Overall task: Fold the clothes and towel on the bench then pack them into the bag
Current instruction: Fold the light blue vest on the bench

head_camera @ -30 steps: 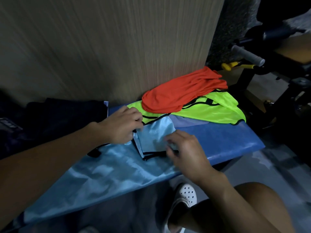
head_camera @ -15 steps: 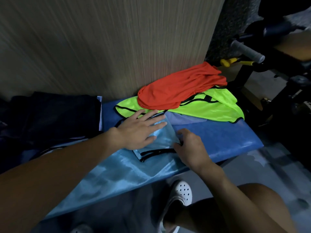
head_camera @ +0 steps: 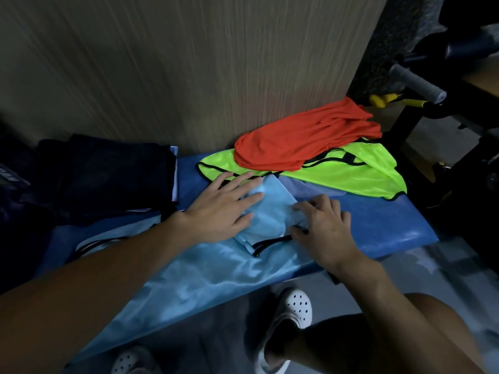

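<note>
A light blue bib [head_camera: 205, 268] with black trim lies spread along the blue bench [head_camera: 383, 225]. One end of it is folded over into a small panel. My left hand [head_camera: 221, 209] lies flat on that panel with straight, spread fingers. At the panel's right edge my right hand [head_camera: 324, 228] has its fingers curled on the fabric, the thumb at the black trim. Behind them a neon yellow bib [head_camera: 348, 174] lies flat with an orange garment [head_camera: 302, 139] bunched on top. A pile of dark cloth [head_camera: 113, 179] sits at the left, beside a dark bag [head_camera: 13, 190].
A wood-grain wall [head_camera: 189, 63] rises directly behind the bench. Black gym equipment with a grey padded handle [head_camera: 415, 79] and yellow grips [head_camera: 383, 99] stands at the right. My legs and white clogs [head_camera: 294, 311] are on the grey floor in front of the bench.
My left hand went from curled on the bib's edge to flat on the folded panel. My right hand slid to the panel's right edge.
</note>
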Available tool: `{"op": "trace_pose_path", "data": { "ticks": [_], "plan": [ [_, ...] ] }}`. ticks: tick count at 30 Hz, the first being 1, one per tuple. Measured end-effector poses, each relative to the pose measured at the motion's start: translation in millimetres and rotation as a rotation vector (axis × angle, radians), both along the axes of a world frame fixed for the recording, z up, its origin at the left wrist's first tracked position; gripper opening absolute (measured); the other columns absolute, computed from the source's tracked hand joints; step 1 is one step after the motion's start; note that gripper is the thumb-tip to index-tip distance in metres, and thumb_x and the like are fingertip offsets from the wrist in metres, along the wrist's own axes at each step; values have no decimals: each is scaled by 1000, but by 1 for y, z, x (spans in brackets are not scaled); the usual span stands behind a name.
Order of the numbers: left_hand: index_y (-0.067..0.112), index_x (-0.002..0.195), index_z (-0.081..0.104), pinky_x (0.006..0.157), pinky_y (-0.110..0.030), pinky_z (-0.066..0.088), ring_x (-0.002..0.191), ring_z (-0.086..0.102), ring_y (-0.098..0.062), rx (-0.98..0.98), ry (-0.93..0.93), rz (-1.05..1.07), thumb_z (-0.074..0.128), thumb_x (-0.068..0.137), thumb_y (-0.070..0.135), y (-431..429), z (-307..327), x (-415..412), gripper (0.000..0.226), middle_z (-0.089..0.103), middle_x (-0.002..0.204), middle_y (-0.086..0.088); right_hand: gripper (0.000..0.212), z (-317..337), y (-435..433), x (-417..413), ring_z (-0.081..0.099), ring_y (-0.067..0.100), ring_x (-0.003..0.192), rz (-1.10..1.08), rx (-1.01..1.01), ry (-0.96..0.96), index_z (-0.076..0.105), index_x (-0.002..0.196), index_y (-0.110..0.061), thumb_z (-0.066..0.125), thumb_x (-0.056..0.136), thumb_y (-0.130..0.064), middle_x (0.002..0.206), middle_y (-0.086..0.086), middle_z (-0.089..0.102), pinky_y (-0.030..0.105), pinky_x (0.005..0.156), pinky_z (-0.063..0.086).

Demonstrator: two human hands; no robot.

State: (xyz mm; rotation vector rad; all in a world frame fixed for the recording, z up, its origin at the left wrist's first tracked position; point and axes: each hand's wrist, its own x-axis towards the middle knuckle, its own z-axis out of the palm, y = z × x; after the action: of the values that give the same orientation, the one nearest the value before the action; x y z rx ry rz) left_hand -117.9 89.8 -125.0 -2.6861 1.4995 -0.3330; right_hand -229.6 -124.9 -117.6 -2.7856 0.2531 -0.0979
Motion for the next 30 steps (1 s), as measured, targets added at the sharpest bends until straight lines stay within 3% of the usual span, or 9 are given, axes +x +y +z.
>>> {"op": "trace_pose_path", "data": {
  "ticks": [4, 7, 9, 12, 16, 20, 23, 26, 30],
  "plan": [
    [15, 111, 71, 94, -42, 42, 118, 52, -21, -464, 168, 186, 47, 88, 29, 30, 16, -27, 36, 63, 123, -1, 38, 13, 21, 6, 41, 25, 120, 132, 76, -192, 63, 120, -23, 70, 83, -22, 122, 1, 51, 39, 92, 26],
    [13, 96, 72, 87, -29, 44, 97, 55, -18, -808, 238, 421, 52, 84, 18, 71, 24, -56, 24, 64, 100, 6, 27, 26, 55, 18, 49, 25, 115, 312, 149, -206, 67, 112, -20, 68, 85, -17, 113, 0, 59, 35, 89, 27],
    [17, 92, 69, 83, -17, 40, 94, 55, -16, -951, 294, 623, 57, 83, 6, 103, 28, -78, 18, 59, 93, 14, 23, 36, 87, 29, 56, 27, 107, 419, 238, -210, 69, 106, -16, 66, 83, -16, 105, 1, 63, 39, 89, 39],
    [26, 89, 63, 77, -14, 41, 92, 59, -15, -1072, 388, 898, 62, 85, -3, 156, 29, -116, 29, 61, 93, 15, 22, 52, 145, 42, 60, 27, 96, 594, 336, -206, 70, 101, -11, 65, 80, -13, 96, 4, 64, 42, 87, 48],
    [25, 89, 60, 75, -27, 47, 84, 60, -19, -1155, 413, 1156, 67, 83, 1, 213, 18, -158, 26, 62, 93, -2, 20, 65, 220, 55, 60, 22, 95, 777, 367, -72, 67, 105, -12, 69, 85, -10, 100, 4, 63, 35, 87, 47],
    [21, 90, 49, 60, -14, 36, 73, 52, -8, -1182, 466, 1398, 75, 81, 16, 239, -4, -193, 28, 53, 90, -4, 29, 56, 283, 64, 60, 18, 104, 906, 331, 94, 64, 115, -14, 71, 87, -17, 111, 1, 65, 31, 95, 46],
    [12, 87, 48, 57, -21, 32, 67, 51, -16, -1247, 615, 1491, 81, 78, 26, 246, -28, -204, 37, 51, 75, -1, 43, 43, 312, 73, 56, 15, 120, 909, 247, 186, 59, 128, -13, 72, 87, -18, 127, 1, 61, 17, 97, 36],
    [11, 74, 45, 52, -20, 34, 61, 52, -16, -1343, 779, 1479, 83, 72, 35, 247, -40, -206, 45, 49, 61, 4, 52, 29, 326, 81, 53, 17, 126, 866, 209, 252, 55, 135, -14, 72, 86, -17, 133, 2, 59, 24, 104, 39],
    [8, 92, 48, 59, -29, 48, 65, 58, -13, -1519, 858, 1484, 88, 69, 22, 240, -35, -206, 48, 60, 78, -3, 60, 18, 333, 85, 49, 20, 129, 838, 152, 276, 49, 141, -12, 72, 85, -15, 138, 6, 55, 30, 108, 38]
  ]
}}
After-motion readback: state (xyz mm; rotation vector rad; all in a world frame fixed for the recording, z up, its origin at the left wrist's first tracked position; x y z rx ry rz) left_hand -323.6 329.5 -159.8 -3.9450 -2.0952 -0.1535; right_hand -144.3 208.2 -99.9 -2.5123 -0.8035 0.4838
